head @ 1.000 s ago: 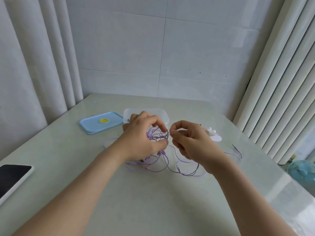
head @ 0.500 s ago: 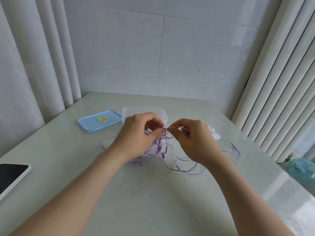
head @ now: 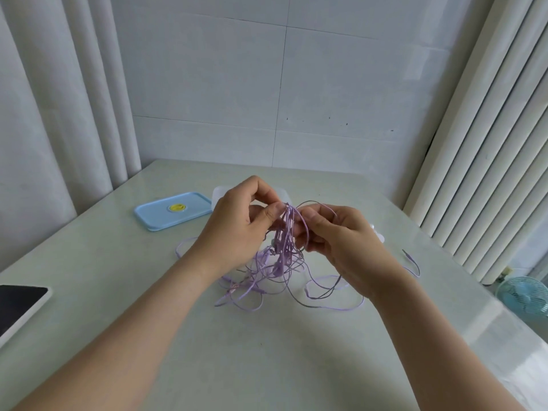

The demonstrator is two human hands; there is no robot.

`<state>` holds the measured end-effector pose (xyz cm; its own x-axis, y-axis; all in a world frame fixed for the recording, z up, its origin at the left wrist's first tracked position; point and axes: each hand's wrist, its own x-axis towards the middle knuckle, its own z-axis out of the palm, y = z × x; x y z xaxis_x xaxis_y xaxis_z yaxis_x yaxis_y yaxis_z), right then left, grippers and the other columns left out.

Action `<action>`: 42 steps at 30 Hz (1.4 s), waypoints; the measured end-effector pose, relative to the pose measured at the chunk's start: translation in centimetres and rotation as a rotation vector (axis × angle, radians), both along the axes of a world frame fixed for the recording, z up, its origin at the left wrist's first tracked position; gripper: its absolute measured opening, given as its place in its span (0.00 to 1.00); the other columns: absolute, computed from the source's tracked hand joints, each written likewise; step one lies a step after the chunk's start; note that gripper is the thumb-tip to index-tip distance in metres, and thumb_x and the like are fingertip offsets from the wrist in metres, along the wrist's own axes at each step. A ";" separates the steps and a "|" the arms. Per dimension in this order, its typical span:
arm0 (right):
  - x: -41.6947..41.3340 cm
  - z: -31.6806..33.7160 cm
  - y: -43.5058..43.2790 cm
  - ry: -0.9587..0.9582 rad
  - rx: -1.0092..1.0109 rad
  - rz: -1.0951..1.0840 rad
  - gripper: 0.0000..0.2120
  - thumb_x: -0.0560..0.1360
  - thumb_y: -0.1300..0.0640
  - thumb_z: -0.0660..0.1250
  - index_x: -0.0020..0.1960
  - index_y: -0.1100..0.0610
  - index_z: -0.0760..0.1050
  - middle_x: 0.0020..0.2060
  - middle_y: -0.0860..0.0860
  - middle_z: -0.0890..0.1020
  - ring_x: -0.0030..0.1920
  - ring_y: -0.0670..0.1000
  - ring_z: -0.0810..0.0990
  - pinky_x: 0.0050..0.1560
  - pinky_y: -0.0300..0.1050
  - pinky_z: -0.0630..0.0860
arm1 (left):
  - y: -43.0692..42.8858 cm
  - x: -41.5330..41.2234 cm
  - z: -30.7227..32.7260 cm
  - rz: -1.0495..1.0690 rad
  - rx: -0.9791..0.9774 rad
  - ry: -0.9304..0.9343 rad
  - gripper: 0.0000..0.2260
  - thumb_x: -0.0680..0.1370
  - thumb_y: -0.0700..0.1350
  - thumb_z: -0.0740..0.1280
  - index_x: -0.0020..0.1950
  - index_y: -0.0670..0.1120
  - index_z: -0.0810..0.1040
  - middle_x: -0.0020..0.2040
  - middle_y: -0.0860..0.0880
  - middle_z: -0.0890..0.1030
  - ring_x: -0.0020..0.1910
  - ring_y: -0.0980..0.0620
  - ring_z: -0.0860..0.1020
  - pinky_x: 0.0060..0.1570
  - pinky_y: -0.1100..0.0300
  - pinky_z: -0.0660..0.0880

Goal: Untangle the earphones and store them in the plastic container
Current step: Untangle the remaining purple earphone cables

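The left hand (head: 237, 229) pinches the top of the purple earphones (head: 281, 256) between thumb and forefinger. Just beside it, the right hand (head: 341, 241) holds a loop of the same cord in curled fingers, so both hands are closed on the wire. A second ago the knot sat low between the hands as a loose ball. Now it is drawn up into a hanging bunch, with strands running almost straight down from the left pinch and the slack trailing in loops on the table (head: 267, 351). One free end lies well out to the right.

Lifting lets the cord's own weight pull the loops apart, which should show where the strands cross. It is not yet untangled, though, and several strands are bunched together at the pinch.

The plastic container (head: 218, 194) stands open just behind the left hand, mostly hidden by it, with nothing stored in it as far as can be seen. Its blue lid (head: 172, 210) lies beside it to the left.
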<state>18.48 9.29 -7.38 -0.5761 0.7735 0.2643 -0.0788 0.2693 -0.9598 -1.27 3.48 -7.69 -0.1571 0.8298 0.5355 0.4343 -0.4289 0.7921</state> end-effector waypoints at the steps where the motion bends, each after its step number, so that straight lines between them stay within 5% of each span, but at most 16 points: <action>1: 0.0 0.0 -0.1 0.000 -0.005 0.016 0.15 0.87 0.59 0.61 0.52 0.67 0.82 0.43 0.58 0.84 0.42 0.54 0.79 0.48 0.51 0.72 | 0.1 -0.1 -0.1 -0.002 -0.013 -0.007 0.05 0.83 0.42 0.70 0.51 0.44 0.75 0.46 0.48 0.85 0.43 0.46 0.87 0.51 0.44 0.84; 6: -0.1 0.1 -0.4 -0.017 0.004 0.055 0.13 0.87 0.60 0.60 0.53 0.66 0.80 0.41 0.57 0.84 0.39 0.53 0.82 0.43 0.46 0.72 | 0.1 0.2 0.0 -0.030 -0.059 -0.122 0.04 0.84 0.40 0.68 0.52 0.43 0.74 0.47 0.43 0.84 0.42 0.48 0.86 0.47 0.53 0.83; 10: 0.2 0.5 -0.6 -0.061 0.001 0.079 0.11 0.87 0.63 0.60 0.58 0.65 0.81 0.41 0.60 0.86 0.39 0.55 0.84 0.40 0.44 0.73 | 0.2 0.3 -0.1 -0.025 -0.061 -0.125 0.04 0.84 0.41 0.68 0.51 0.45 0.74 0.44 0.47 0.82 0.41 0.44 0.84 0.49 0.44 0.84; 14: 0.2 1.0 -1.0 -0.081 -0.045 -0.041 0.09 0.84 0.64 0.64 0.55 0.65 0.82 0.39 0.62 0.87 0.37 0.59 0.86 0.35 0.44 0.72 | 0.0 0.4 0.1 0.002 -0.033 -0.096 0.04 0.83 0.41 0.70 0.50 0.45 0.76 0.40 0.54 0.81 0.40 0.54 0.79 0.47 0.57 0.77; 23: -0.1 1.4 -1.8 -0.171 -0.038 -0.080 0.07 0.81 0.64 0.67 0.48 0.66 0.81 0.40 0.61 0.88 0.42 0.63 0.89 0.36 0.46 0.75 | -0.8 0.9 1.4 -0.130 -0.267 -0.229 0.03 0.83 0.36 0.62 0.50 0.40 0.72 0.38 0.40 0.83 0.34 0.46 0.81 0.38 0.52 0.78; 29: -0.1 1.3 -1.8 -0.183 0.047 -0.080 0.10 0.82 0.57 0.70 0.52 0.65 0.83 0.42 0.57 0.89 0.45 0.58 0.90 0.40 0.46 0.80 | -0.4 0.3 0.5 -0.067 -0.211 -0.154 0.10 0.80 0.48 0.76 0.52 0.43 0.79 0.42 0.43 0.86 0.37 0.43 0.84 0.44 0.45 0.84; 32: 0.0 1.1 -1.6 -0.201 0.054 -0.095 0.09 0.84 0.57 0.68 0.53 0.63 0.83 0.42 0.58 0.89 0.44 0.58 0.90 0.43 0.51 0.81 | -0.3 0.0 0.4 -0.057 -0.206 -0.160 0.06 0.79 0.42 0.76 0.53 0.43 0.82 0.43 0.42 0.87 0.39 0.44 0.85 0.48 0.44 0.85; 36: -0.4 1.1 -1.7 -0.191 0.029 -0.151 0.10 0.85 0.57 0.66 0.53 0.62 0.82 0.41 0.57 0.89 0.43 0.58 0.90 0.44 0.52 0.81 | -0.5 0.0 0.5 -0.044 -0.212 -0.222 0.04 0.79 0.37 0.74 0.53 0.42 0.83 0.44 0.41 0.87 0.41 0.44 0.87 0.44 0.54 0.85; 42: -0.5 1.1 -1.4 -0.049 0.000 -0.363 0.11 0.86 0.58 0.61 0.53 0.63 0.80 0.37 0.60 0.87 0.41 0.58 0.89 0.46 0.56 0.84 | -0.3 -0.2 0.4 0.004 -0.198 -0.274 0.06 0.78 0.30 0.71 0.50 0.40 0.83 0.43 0.39 0.86 0.41 0.43 0.88 0.41 0.52 0.85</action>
<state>17.93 7.91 -6.28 -0.2764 0.9299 0.2427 0.0681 0.2709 -0.9602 -1.42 3.20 -7.27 -0.2761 0.9127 0.3012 0.1952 -0.2536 0.9474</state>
